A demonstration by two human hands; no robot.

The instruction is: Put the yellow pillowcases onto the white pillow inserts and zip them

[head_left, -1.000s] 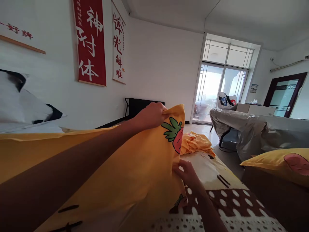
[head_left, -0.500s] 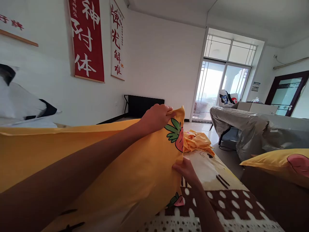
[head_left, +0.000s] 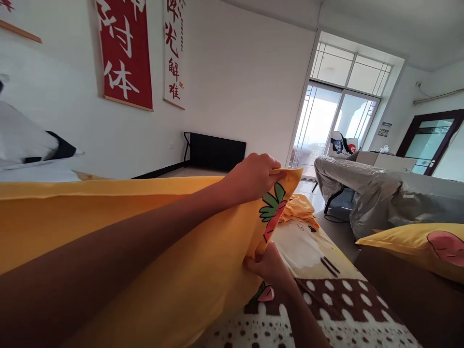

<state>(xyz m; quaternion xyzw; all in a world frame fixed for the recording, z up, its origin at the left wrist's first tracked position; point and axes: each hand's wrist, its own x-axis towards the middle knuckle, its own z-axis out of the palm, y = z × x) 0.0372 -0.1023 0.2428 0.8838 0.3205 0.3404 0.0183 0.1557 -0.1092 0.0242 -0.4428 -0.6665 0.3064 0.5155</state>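
Observation:
A big yellow pillow with a strawberry print [head_left: 203, 251] lies across my lap, reaching to the left edge of the view. My left hand [head_left: 253, 176] is closed on its upper far corner, pinching the cloth. My right hand [head_left: 266, 266] grips the lower far edge from beneath, fingers curled into the fabric. Under the pillow lies a brown and cream dotted bedsheet [head_left: 326, 299]. A crumpled yellow cloth [head_left: 299, 210] sits further along the sheet.
Another yellow pillow [head_left: 416, 241] rests at the right. A covered grey sofa [head_left: 380, 193] stands by the glass doors [head_left: 326, 130]. Red and white scrolls [head_left: 123, 53] hang on the left wall, above a black bench [head_left: 213, 152]. A white and black pillow [head_left: 25, 145] lies far left.
My left hand has pulled the pillow's top corner to the right and slightly lower. My right hand has slid lower and leftwards along the pillow's edge. The view has tilted down a little.

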